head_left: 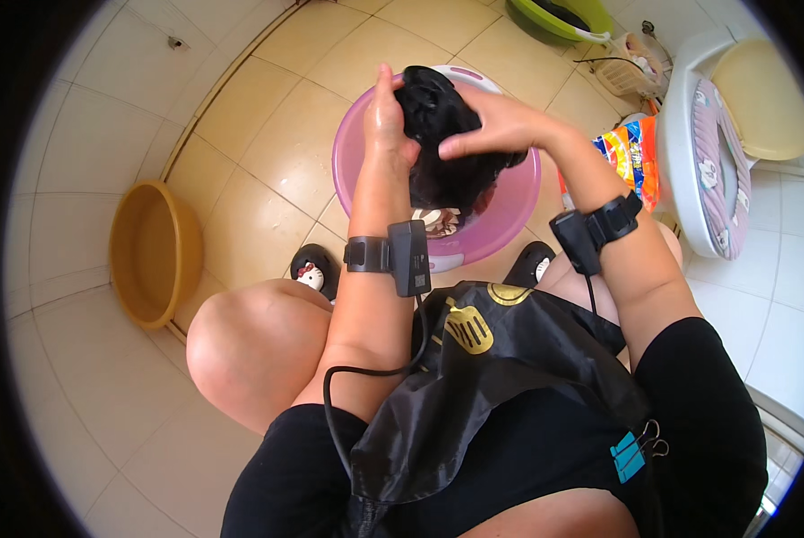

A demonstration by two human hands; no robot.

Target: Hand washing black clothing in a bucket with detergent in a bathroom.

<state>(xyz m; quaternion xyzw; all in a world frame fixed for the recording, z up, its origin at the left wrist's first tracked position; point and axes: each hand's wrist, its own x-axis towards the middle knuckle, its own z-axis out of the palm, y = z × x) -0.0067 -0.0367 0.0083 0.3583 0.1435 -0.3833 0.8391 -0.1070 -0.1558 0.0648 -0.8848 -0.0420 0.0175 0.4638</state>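
Black garment (447, 152), wet, limp and likely heavy, over the pink basin (353, 170); my left hand (389, 121) and right hand (487, 125) clamp its bunched top; best gripped there.

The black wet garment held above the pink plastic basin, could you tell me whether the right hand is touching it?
Touching. The head view shows the right hand pressed flat on the black wet garment, fingers overlapping the cloth with no gap.

Colourful orange-and-blue soft packet (633, 157) on floor between pink basin (348, 152) and toilet (689, 134).
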